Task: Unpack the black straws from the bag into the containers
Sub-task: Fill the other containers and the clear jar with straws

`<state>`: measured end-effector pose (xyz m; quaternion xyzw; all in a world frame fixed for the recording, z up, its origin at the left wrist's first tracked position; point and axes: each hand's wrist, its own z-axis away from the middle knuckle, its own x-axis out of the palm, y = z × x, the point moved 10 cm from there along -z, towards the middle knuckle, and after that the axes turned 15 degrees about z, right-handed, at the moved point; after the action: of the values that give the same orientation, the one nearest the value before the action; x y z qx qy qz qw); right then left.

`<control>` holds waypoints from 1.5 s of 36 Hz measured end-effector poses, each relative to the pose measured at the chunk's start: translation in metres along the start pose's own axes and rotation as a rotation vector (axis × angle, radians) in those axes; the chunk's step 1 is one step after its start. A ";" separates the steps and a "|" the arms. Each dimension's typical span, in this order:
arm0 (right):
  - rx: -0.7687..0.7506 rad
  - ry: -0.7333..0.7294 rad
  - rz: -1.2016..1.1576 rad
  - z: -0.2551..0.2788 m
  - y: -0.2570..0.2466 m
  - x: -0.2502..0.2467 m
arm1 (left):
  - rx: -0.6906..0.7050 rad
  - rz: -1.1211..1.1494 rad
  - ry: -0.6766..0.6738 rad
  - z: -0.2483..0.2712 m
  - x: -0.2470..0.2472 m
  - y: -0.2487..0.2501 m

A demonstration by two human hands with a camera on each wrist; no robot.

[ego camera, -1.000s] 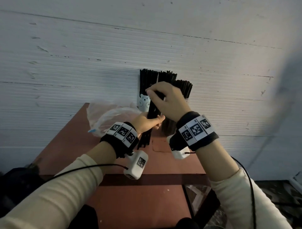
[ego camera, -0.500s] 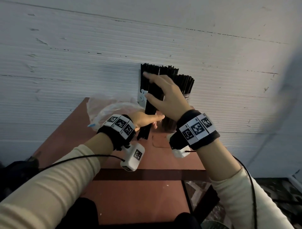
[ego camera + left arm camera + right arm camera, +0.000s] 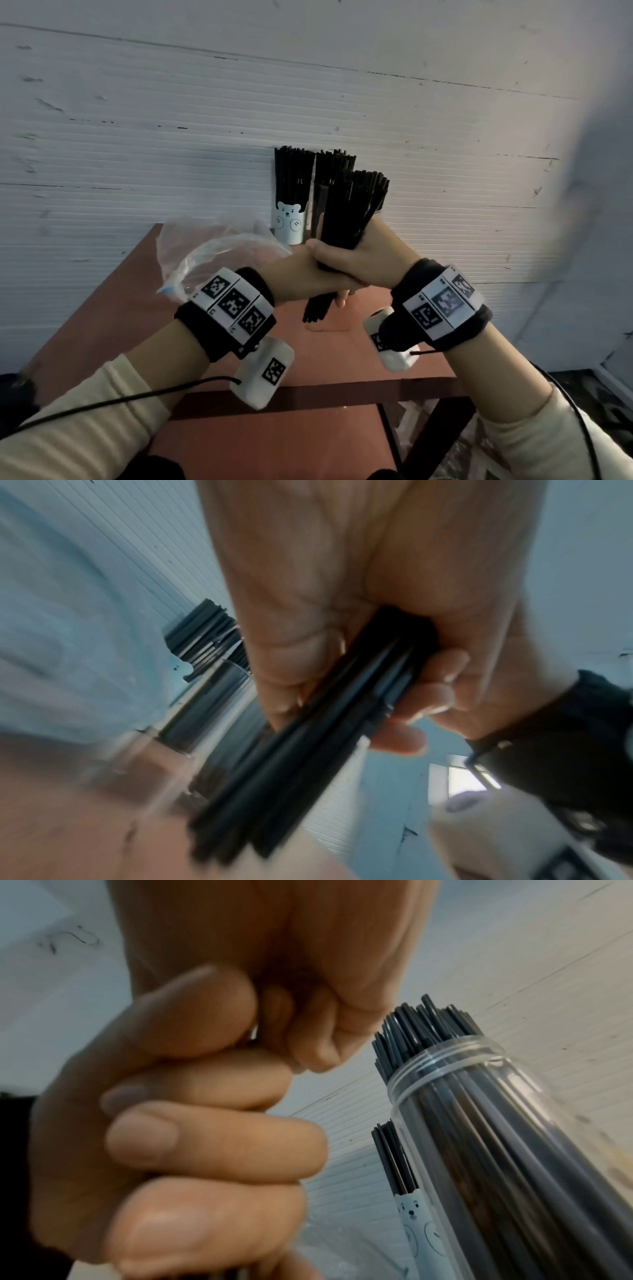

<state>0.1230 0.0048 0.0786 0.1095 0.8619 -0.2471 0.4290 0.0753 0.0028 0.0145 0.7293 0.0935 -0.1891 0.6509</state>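
A thick bundle of black straws (image 3: 346, 219) stands tilted above the table, its lower ends (image 3: 315, 311) hanging free. My left hand (image 3: 318, 277) grips it from the left. My right hand (image 3: 356, 257) is wrapped round it just above, touching the left. The left wrist view shows fingers curled round the bundle (image 3: 291, 777). Behind stand a bear-print cup (image 3: 289, 226) and a clear jar (image 3: 496, 1137), both full of black straws. The clear bag (image 3: 212, 253) lies crumpled to the left.
The reddish table (image 3: 137, 308) is narrow and butts against a white ribbed wall (image 3: 171, 137). The containers stand at its far edge against the wall. To the right the tabletop ends, with a dark frame (image 3: 428, 445) and floor below.
My right hand left the tops of the straws in the jar and closed round the bundle beside my left hand. The bundle now stands higher and more upright in front of the jar.
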 end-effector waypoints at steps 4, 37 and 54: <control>0.018 0.097 -0.067 -0.006 0.005 -0.033 | 0.120 0.247 -0.042 -0.020 0.003 0.014; 0.188 0.305 -0.060 -0.077 0.071 -0.126 | 0.180 0.318 -0.011 -0.129 -0.031 0.008; 0.190 0.308 -0.043 -0.074 0.065 -0.117 | 0.221 0.165 0.274 -0.125 -0.050 -0.002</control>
<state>0.1691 0.1011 0.1878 0.1674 0.8924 -0.3168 0.2744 0.0477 0.1316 0.0426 0.8205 0.0999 -0.0430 0.5612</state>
